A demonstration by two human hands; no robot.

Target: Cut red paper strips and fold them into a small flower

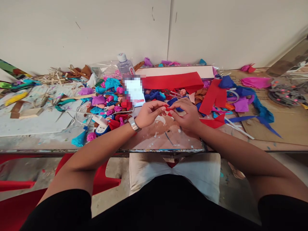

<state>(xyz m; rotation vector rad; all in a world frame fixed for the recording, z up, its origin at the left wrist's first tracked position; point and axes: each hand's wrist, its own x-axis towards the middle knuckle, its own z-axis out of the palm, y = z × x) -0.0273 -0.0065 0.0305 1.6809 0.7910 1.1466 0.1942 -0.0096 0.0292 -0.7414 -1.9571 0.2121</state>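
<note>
Between my two hands is a small piece of red crepe paper, pinched at the fingertips above the table's front part. My left hand, with a metal watch on the wrist, grips it from the left with thumb and forefinger. From the right, my right hand pinches the same piece, its lower fingers curled out of sight. Just behind my left hand a phone leans upright with a lit, blurred screen. Red paper strips lie beyond my right hand.
A plastic bottle stands behind the phone. Crumpled paper flowers in several colours crowd the middle. At left are a power strip with cables and wood scraps. Thin white sticks and a blue paper strip lie right.
</note>
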